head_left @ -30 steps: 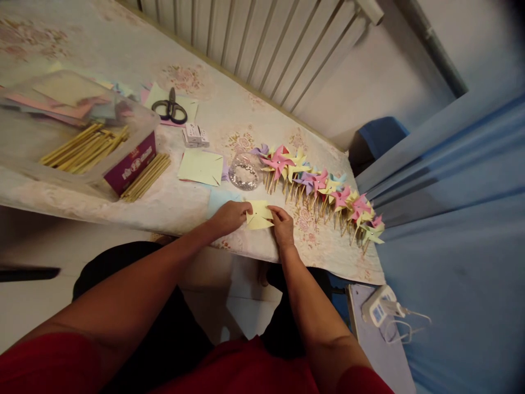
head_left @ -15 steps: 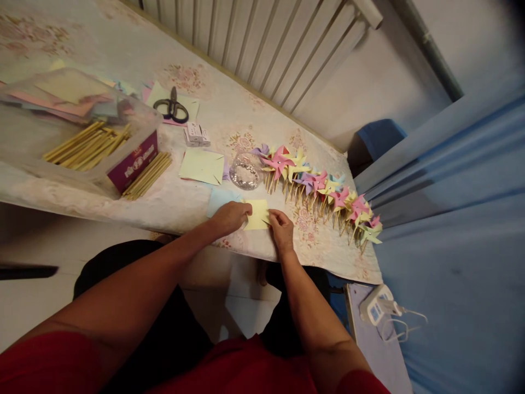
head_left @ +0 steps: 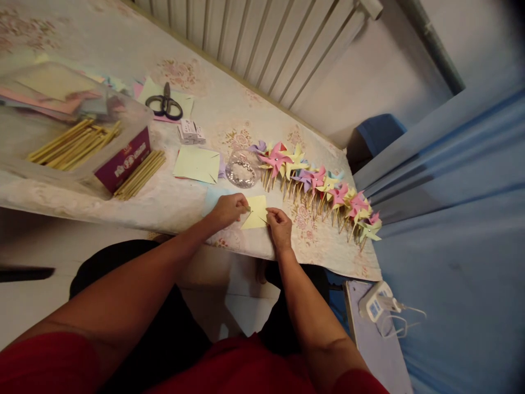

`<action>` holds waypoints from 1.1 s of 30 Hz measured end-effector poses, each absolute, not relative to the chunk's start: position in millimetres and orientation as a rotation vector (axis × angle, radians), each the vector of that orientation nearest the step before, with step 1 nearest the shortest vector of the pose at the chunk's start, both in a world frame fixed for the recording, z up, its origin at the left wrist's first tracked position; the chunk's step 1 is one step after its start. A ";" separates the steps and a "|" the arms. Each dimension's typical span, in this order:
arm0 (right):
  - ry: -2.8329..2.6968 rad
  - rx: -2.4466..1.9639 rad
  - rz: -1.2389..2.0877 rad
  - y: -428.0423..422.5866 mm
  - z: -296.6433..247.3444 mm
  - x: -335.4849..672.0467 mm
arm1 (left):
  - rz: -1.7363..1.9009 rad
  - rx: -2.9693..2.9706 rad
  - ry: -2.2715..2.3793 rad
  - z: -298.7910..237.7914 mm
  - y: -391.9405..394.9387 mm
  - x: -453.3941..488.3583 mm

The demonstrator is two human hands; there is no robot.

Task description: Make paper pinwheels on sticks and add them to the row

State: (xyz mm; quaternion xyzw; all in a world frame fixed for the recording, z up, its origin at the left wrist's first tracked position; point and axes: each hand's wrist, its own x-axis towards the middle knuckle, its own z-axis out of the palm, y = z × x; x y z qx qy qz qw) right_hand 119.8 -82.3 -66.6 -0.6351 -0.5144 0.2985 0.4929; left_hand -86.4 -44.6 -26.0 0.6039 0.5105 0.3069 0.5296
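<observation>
A pale yellow paper square [head_left: 258,210] with a slit near a corner lies at the table's front edge, between my hands. My left hand [head_left: 228,210] pinches its left side, fingertips closed at the paper's edge. On the right side, my right hand [head_left: 280,225] grips the paper between thumb and fingers. Light blue paper [head_left: 212,198] lies partly beneath my left hand. Just behind sits a round clear container [head_left: 241,169] of small shiny pieces. To its left is a stack of slit paper squares [head_left: 197,165], a pale one on top.
Finished paper pinwheels [head_left: 315,178] on sticks stand in a row at right. Left are a clear bin [head_left: 88,183] with papers and sticks, loose wooden sticks [head_left: 140,175], black scissors [head_left: 164,105] and small boxes [head_left: 191,132]. A power strip [head_left: 375,302] sits by the blue curtain [head_left: 455,262].
My left hand has shifted slightly left and up, uncovering more of the yellow paper's left side. My right hand stays at the paper's right edge. The view has shifted slightly.
</observation>
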 end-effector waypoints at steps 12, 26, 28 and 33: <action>-1.230 -1.532 0.731 -81.4 -66.0 120.2 | 0.740 1.424 1.228 -29.0 -41.8 -85.3; -1.211 -1.553 0.728 -80.7 -68.1 122.2 | 0.799 1.515 1.288 -21.3 -46.6 -88.8; -1.191 -1.542 0.738 -80.8 -66.6 121.6 | 0.791 1.513 1.312 -19.2 -46.5 -88.9; -1.152 -1.543 0.761 -81.0 -64.6 120.1 | 0.752 1.544 1.372 -17.9 -45.5 -88.5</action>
